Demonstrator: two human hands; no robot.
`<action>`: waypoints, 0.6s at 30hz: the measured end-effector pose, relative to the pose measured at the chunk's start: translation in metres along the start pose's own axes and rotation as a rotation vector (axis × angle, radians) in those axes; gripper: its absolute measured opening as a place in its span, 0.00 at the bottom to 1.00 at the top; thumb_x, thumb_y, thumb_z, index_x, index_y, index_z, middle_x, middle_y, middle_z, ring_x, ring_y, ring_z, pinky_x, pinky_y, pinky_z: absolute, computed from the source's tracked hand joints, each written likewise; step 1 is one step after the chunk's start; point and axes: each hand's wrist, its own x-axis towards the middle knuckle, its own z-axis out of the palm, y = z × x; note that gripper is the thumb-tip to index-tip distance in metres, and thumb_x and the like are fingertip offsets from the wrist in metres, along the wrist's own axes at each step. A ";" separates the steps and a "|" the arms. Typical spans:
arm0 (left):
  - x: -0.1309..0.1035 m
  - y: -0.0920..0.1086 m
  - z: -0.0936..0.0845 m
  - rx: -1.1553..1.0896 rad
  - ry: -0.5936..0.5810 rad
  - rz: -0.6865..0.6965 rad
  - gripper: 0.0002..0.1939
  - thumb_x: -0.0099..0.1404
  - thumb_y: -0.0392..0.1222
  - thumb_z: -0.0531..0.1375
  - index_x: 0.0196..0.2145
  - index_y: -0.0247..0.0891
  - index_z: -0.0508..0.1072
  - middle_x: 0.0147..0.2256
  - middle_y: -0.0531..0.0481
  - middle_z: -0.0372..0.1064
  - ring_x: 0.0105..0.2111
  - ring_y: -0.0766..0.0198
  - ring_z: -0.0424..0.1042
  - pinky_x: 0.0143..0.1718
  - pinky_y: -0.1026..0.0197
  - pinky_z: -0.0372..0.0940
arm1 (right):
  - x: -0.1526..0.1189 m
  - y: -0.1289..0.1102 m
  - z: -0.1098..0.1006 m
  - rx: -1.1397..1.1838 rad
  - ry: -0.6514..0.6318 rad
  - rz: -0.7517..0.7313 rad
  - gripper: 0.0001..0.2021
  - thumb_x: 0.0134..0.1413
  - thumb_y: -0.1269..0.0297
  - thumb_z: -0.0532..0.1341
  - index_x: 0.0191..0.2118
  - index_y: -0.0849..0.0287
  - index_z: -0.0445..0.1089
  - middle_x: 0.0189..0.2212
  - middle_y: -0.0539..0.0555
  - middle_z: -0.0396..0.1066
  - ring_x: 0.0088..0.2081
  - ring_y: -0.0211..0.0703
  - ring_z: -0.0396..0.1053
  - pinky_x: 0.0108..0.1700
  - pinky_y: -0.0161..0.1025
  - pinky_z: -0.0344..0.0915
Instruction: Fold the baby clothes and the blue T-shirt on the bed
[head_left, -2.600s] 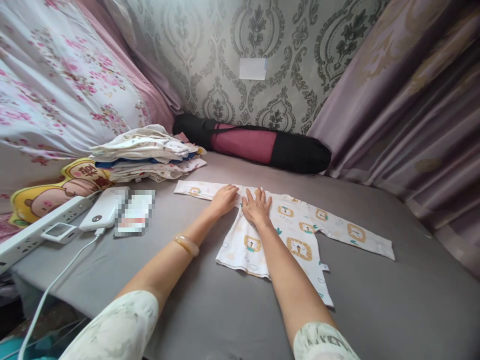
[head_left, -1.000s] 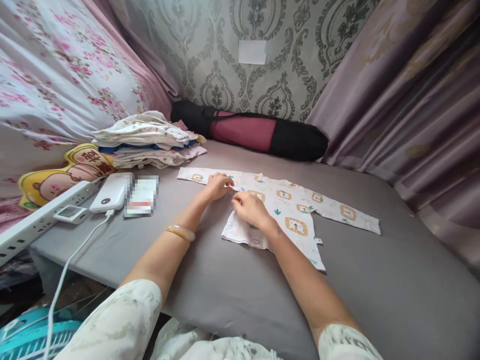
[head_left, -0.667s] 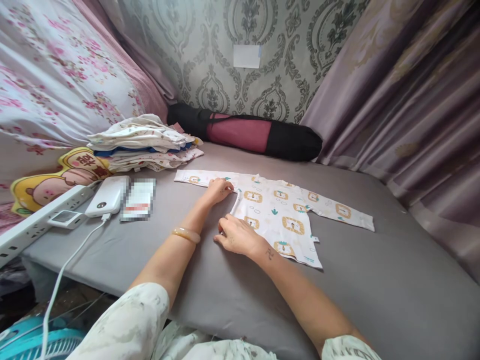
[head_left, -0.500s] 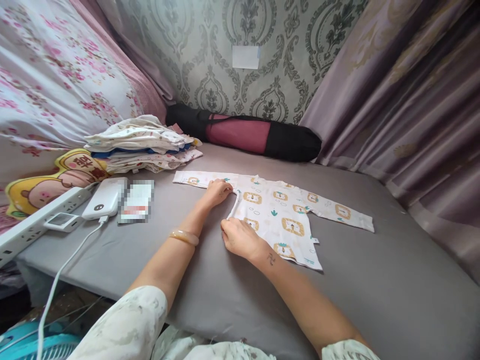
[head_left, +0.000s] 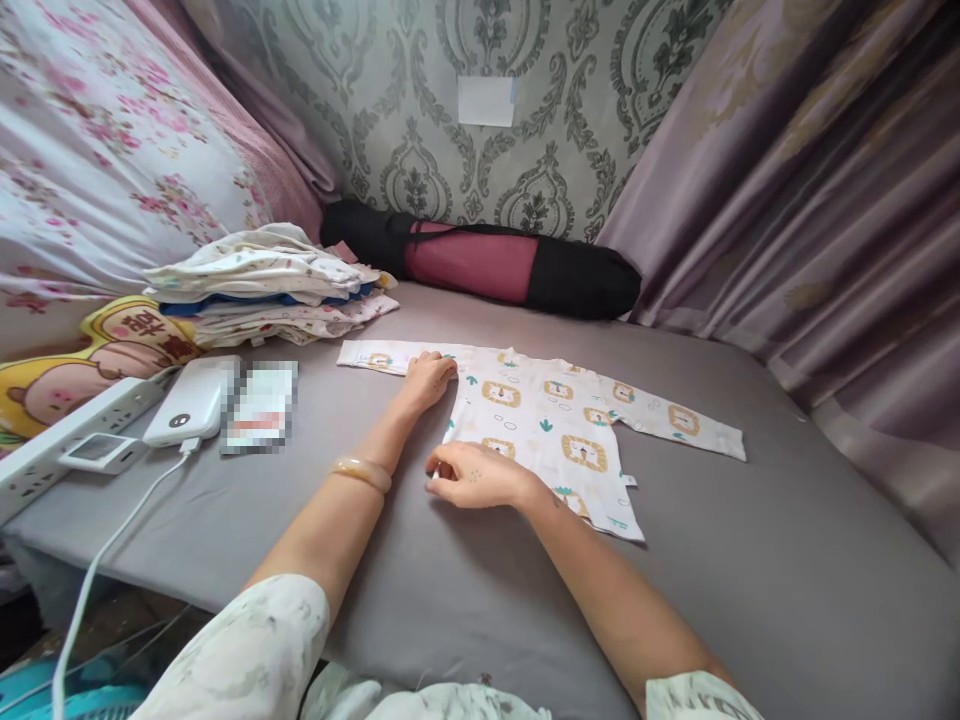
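A small white long-sleeved shirt (head_left: 536, 405) with tan lion faces and green leaf prints lies spread on the grey sheet, its sleeves stretched out to both sides. My left hand (head_left: 431, 382) is at the underarm of the left-lying sleeve, fingers curled down and closed on the cloth there. Nearer to me, my right hand (head_left: 476, 475) pinches the lower left corner of the shirt; a bit of white fabric shows between thumb and forefinger. This hand covers part of the hem. A small tag sticks out from the shirt's right side edge.
A pile of folded clothes (head_left: 270, 285) stands at the back left, beside a yellow cartoon cushion (head_left: 97, 365). A power strip (head_left: 71, 440), a white power bank (head_left: 193, 400) with a cable, and a blurred packet (head_left: 260, 408) lie left. A black-and-maroon long bag (head_left: 472, 262) lies along the wall.
My right hand has drawn the shirt's lower left corner slightly left and toward me, so the side edge lies flatter. My left hand stays near the underarm. The view has shifted slightly.
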 end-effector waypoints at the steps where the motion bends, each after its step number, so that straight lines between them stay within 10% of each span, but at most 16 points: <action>1: -0.001 -0.001 0.000 -0.004 0.002 -0.002 0.16 0.71 0.40 0.48 0.42 0.41 0.76 0.42 0.41 0.71 0.48 0.48 0.66 0.46 0.49 0.59 | 0.000 -0.001 0.000 0.014 -0.019 -0.023 0.14 0.56 0.56 0.61 0.46 0.56 0.73 0.36 0.51 0.75 0.35 0.41 0.70 0.35 0.34 0.61; 6: -0.002 0.009 -0.006 -0.055 0.125 -0.003 0.15 0.69 0.38 0.49 0.46 0.40 0.74 0.44 0.41 0.71 0.48 0.50 0.67 0.48 0.49 0.60 | -0.006 0.004 -0.018 0.209 0.000 -0.039 0.16 0.59 0.57 0.58 0.50 0.56 0.71 0.38 0.50 0.76 0.37 0.40 0.72 0.39 0.34 0.65; 10: -0.004 0.041 -0.002 -0.192 0.089 0.218 0.17 0.72 0.39 0.45 0.50 0.38 0.71 0.46 0.41 0.71 0.48 0.55 0.69 0.51 0.54 0.62 | -0.019 0.032 -0.039 0.012 0.387 0.159 0.15 0.65 0.65 0.49 0.48 0.58 0.71 0.45 0.55 0.75 0.46 0.44 0.71 0.49 0.38 0.64; 13: -0.014 0.067 0.011 -0.170 -0.063 0.343 0.19 0.72 0.41 0.45 0.55 0.36 0.67 0.55 0.38 0.67 0.56 0.54 0.65 0.57 0.52 0.59 | -0.031 0.064 -0.040 -0.241 0.558 0.419 0.19 0.66 0.64 0.48 0.58 0.64 0.64 0.58 0.64 0.65 0.61 0.50 0.61 0.61 0.44 0.55; 18: -0.028 0.080 0.031 0.003 -0.140 0.265 0.28 0.72 0.55 0.47 0.63 0.36 0.59 0.65 0.33 0.54 0.67 0.44 0.49 0.64 0.41 0.46 | -0.054 0.111 -0.025 -0.368 0.490 0.668 0.31 0.69 0.53 0.43 0.70 0.67 0.47 0.71 0.63 0.39 0.71 0.56 0.36 0.69 0.54 0.34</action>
